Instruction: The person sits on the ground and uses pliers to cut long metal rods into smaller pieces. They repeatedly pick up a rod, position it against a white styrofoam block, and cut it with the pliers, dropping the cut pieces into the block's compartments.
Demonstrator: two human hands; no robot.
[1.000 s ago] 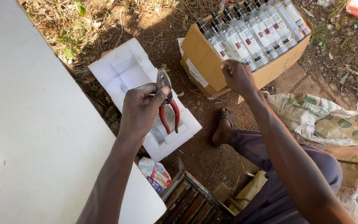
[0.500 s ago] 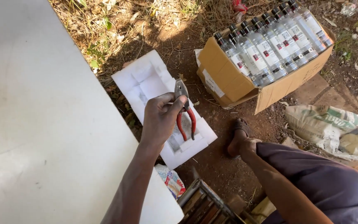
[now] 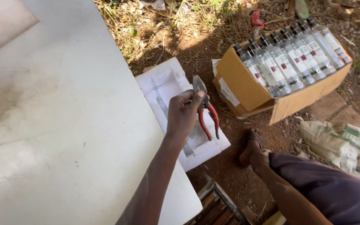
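My left hand [image 3: 184,114] is closed around a pair of pliers [image 3: 207,110] with red handles and grey jaws. It holds them jaws up over a white foam packing piece [image 3: 163,81] that lies on the dirt. My right forearm runs along my thigh at the lower right. My right hand [image 3: 260,157] rests low beside my sandalled foot [image 3: 251,143], and its fingers are too unclear to read. An open cardboard box [image 3: 246,89] lies tipped on the ground to the right, packed with several clear bottles [image 3: 292,58].
A large white board [image 3: 63,125] fills the left side, and its edge runs next to the foam piece. A printed woven sack [image 3: 342,139] lies at the right. A slatted wooden frame [image 3: 217,206] sits at the bottom centre. Dry grass and litter cover the ground at the top.
My right hand has left the cardboard box and dropped back to my leg. My left hand still holds the pliers over the foam piece. The camera view has shifted left.
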